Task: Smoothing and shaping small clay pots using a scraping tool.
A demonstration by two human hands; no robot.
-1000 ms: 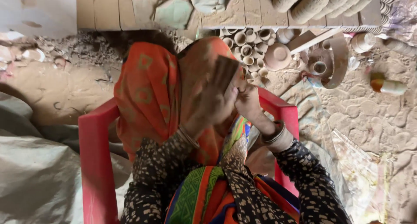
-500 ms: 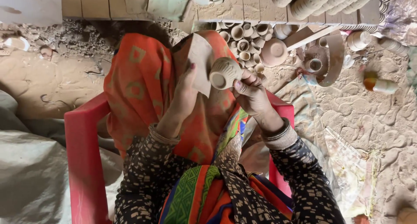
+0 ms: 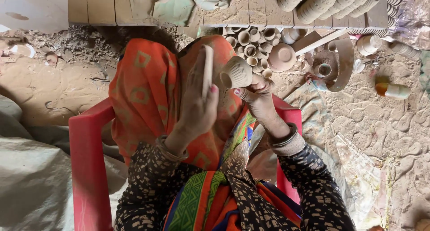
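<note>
My right hand (image 3: 255, 96) grips a small unfired clay cup (image 3: 236, 73), tilted so its mouth faces left. My left hand (image 3: 197, 103) holds a thin flat pale stick (image 3: 208, 69) upright, right beside the cup's rim. Both hands are raised over my lap, which is covered by an orange patterned cloth (image 3: 143, 92). I sit in a red plastic chair (image 3: 87, 159). Bangles show on both wrists.
Several small clay cups (image 3: 251, 45) lie heaped on the ground ahead, with a clay bowl (image 3: 282, 57) beside them. Stacked cups (image 3: 322, 2) rest on a wooden board (image 3: 134, 7). A curved strip (image 3: 342, 67), a small pot (image 3: 368, 44) and a bottle (image 3: 392, 90) lie on dusty ground.
My left hand, which covered the cup, has turned edge-on so the flat stick stands upright. The cup is now in plain view, held slightly higher by the right hand.
</note>
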